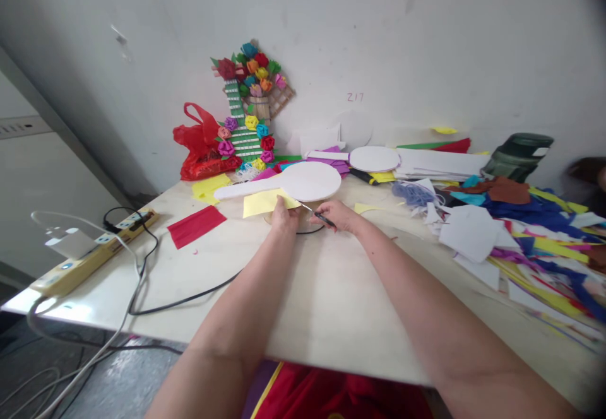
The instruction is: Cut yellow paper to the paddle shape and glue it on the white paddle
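Observation:
My left hand (285,216) pinches a strip of yellow crepe paper (259,204) over the middle of the table. My right hand (339,215) grips a pair of scissors (324,218), whose blades point left at the right end of the yellow strip. Just behind both hands lies a white paddle-shaped cutout (311,181), its handle stretching to the left. A red piece of crepe paper (197,226) rests flat to the left of my left hand. Under the hands, a round clear item is partly hidden.
Left, a power strip (106,242) with a charger and cables lies along the table edge. Paper-flower crafts (249,122) and a red plastic bag (201,147) stand at the back. Paper scraps (544,242) and a dark green bottle (519,156) are on the right.

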The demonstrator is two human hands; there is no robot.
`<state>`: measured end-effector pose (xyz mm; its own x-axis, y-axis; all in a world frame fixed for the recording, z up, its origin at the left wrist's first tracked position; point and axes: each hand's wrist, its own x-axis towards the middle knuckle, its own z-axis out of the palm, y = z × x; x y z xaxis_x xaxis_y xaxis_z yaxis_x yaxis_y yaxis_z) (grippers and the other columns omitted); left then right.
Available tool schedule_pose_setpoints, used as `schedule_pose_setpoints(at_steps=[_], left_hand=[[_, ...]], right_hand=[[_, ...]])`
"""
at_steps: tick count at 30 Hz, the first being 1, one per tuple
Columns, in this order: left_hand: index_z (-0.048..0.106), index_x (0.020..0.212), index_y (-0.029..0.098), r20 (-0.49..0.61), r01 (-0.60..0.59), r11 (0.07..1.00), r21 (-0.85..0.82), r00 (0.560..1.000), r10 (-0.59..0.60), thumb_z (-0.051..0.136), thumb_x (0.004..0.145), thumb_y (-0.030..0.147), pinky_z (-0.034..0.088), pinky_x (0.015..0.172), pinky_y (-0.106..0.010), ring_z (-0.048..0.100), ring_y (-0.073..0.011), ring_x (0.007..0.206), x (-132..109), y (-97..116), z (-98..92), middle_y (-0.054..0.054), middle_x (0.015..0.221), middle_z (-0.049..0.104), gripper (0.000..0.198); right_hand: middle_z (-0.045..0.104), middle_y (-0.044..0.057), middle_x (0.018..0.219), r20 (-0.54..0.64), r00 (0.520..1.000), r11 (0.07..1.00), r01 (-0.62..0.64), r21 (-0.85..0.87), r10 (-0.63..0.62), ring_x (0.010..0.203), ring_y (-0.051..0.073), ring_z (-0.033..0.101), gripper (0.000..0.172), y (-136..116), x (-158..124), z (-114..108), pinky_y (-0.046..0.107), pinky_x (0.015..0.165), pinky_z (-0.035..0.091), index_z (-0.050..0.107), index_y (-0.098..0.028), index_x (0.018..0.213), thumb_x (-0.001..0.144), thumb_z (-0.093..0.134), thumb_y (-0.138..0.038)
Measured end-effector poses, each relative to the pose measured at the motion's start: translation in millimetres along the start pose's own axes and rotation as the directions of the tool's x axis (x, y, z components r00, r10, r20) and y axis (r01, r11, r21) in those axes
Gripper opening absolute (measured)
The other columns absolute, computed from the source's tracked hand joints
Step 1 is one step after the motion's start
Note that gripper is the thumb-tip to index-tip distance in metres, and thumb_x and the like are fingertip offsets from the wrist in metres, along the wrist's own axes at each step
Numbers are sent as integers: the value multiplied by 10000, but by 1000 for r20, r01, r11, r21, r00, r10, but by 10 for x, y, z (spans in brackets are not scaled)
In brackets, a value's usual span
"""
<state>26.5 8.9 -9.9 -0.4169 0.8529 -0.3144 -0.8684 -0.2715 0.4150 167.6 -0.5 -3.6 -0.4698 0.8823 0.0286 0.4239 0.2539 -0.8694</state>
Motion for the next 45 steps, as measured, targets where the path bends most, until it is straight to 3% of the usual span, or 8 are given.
schedule_pose_setpoints(at_steps=[5,12,18,27,30,34,45], left_hand=[[507,1127,167,3,-7,1000,25,1000,7,459,857,200,538,688,-323,622,-208,887,5,-12,1,-98,1008,632,276],[468,1158,206,-112,-11,991,130,993,26,422,850,133,530,737,-389,611,-230,935,-59,4,42,-86,1037,612,320],[511,1068,168,-62,21,985,173,998,-11,509,788,93,503,796,-471,588,-250,976,-76,57,43,-97,1025,612,290],[539,977,144,-94,46,971,233,995,-24,523,741,16,522,780,-424,604,-233,935,-24,62,35,-89,952,623,269],[540,982,140,-49,29,968,248,999,-18,528,718,6,528,762,-415,609,-233,916,-15,57,20,-91,945,627,296],[550,982,132,16,29,966,256,999,-35,502,705,20,527,740,-445,613,-247,883,-15,64,3,-99,911,631,302],[539,1015,121,25,106,965,240,993,-115,440,752,117,502,737,-500,608,-262,831,-32,84,5,-121,901,621,280]], right_hand=[[432,-61,422,5,1000,1000,-18,-1,18,363,53,365,338,11,-3,-16,182,326,347,606,-146,675,572,699,-454],[442,-64,410,102,994,999,-46,7,45,329,41,363,375,62,0,-58,177,325,320,548,-149,599,579,696,-492],[470,-55,412,177,980,995,-98,25,92,315,41,387,442,35,-33,-107,174,324,319,505,-153,587,576,684,-557],[478,-55,420,150,987,996,-69,56,60,319,34,376,465,45,-48,-119,167,323,316,541,-142,633,570,674,-584],[476,-58,421,137,989,997,-59,58,50,320,35,374,449,60,-33,-114,169,324,321,558,-139,642,571,679,-567],[464,-58,418,118,992,997,-44,68,35,332,40,380,413,65,-25,-110,171,329,331,569,-137,634,573,692,-526],[453,-57,406,112,994,998,-12,61,5,334,38,364,353,1,-51,-89,174,332,327,538,-141,557,573,704,-452]])
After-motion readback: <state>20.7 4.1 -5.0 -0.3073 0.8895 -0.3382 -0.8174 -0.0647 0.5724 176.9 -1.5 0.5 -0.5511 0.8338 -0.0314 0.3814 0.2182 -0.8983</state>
